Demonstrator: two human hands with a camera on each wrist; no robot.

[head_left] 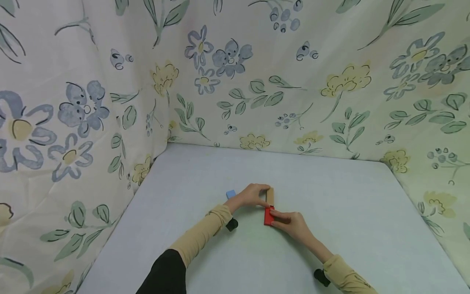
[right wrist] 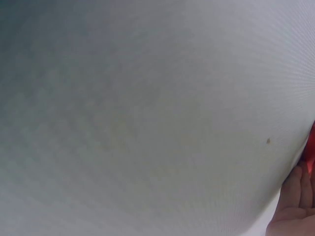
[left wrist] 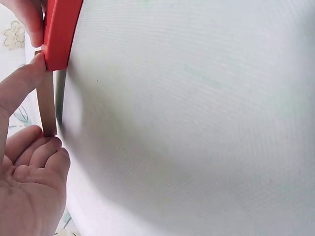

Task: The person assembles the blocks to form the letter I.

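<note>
My left hand pinches a tan wooden block lengthwise, fingers at its far end and thumb at its near end. In the left wrist view the wooden block runs between thumb and fingertips, and the thumb tip is right at the corner of a red block. That red block lies in line with the wooden one, end against end. My right hand grips the red block from its right side. Only the fingers of the right hand and a sliver of red show in the right wrist view.
A small blue block lies on the white table just beyond the left wrist. Flower-patterned cloth hangs along the back and both sides of the table. Black wrist cameras sit under the sleeves.
</note>
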